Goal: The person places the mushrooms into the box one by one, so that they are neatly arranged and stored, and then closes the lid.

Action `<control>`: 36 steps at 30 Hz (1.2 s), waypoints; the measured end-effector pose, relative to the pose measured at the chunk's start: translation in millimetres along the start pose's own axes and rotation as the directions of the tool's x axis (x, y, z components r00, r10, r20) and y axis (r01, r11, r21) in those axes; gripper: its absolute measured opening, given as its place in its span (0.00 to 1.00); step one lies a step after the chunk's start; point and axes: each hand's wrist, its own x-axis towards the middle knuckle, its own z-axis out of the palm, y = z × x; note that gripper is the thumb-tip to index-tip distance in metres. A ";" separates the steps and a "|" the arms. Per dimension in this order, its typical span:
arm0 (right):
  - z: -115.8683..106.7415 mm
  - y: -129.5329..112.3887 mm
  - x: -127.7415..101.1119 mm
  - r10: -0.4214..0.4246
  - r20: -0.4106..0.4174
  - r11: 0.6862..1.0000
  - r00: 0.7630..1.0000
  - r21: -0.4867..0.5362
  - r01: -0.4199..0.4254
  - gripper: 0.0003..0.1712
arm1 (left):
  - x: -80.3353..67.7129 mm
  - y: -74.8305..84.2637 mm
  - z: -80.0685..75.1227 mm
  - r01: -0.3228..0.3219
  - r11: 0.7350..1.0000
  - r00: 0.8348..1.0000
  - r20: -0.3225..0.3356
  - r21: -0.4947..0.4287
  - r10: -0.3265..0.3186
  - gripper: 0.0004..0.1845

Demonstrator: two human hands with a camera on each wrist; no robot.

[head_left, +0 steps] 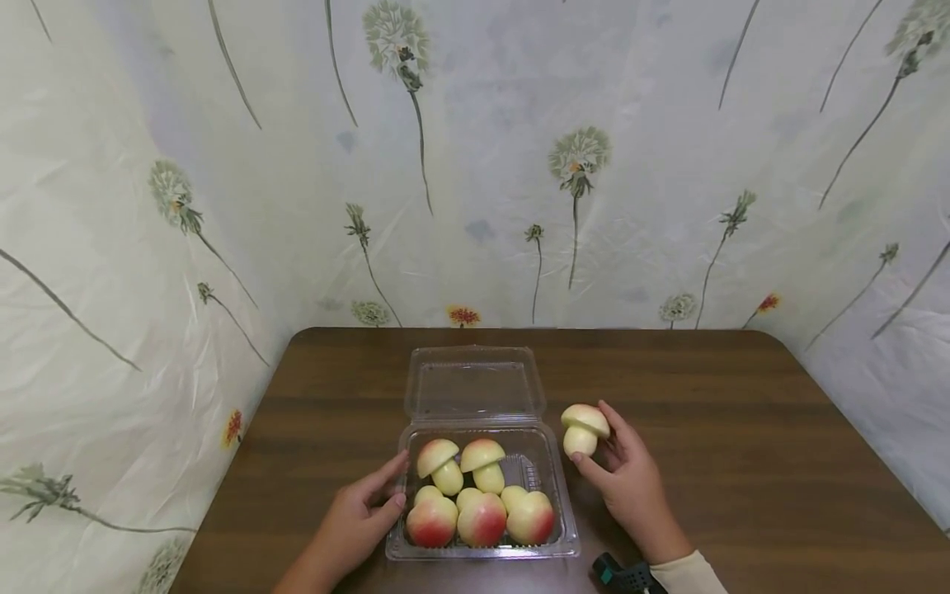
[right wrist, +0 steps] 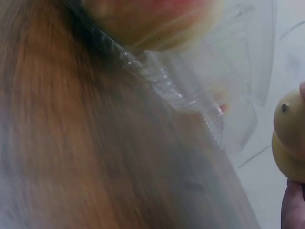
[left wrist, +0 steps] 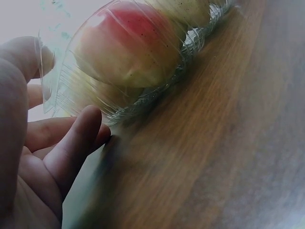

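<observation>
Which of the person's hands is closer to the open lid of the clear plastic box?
The right hand. It holds a mushroom-shaped piece just to the right of the lid. The left hand rests on the box's near left side, farther from the lid.

right hand (head_left: pixel 629 478) holds a toy mushroom (head_left: pixel 584 429) beside the open clamshell box (head_left: pixel 482 544).

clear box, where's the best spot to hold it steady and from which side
Hold the clear box at its left wall, coming from the left, where the left hand already touches it. The lid lies hinged open at the far side, the mushrooms fill the tray, and the right hand holds one mushroom to the right, so the left wall is probably freest.
</observation>
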 end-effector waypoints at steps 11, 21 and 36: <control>9.3 -7.4 -6.4 -0.080 0.041 0.989 0.996 0.125 0.075 0.47 | -0.5 2.3 0.5 -0.048 0.999 0.999 0.000 -0.010 0.048 0.29; 14.9 -13.5 -5.2 -0.103 0.077 0.992 0.992 0.079 0.096 0.45 | -0.2 1.2 0.2 -0.003 1.000 1.000 0.001 -0.016 0.003 0.30; 21.3 -14.1 -4.1 -0.154 0.145 0.988 0.977 0.006 0.154 0.45 | 0.0 -0.8 -0.5 -0.007 1.000 1.000 -0.007 0.002 0.007 0.30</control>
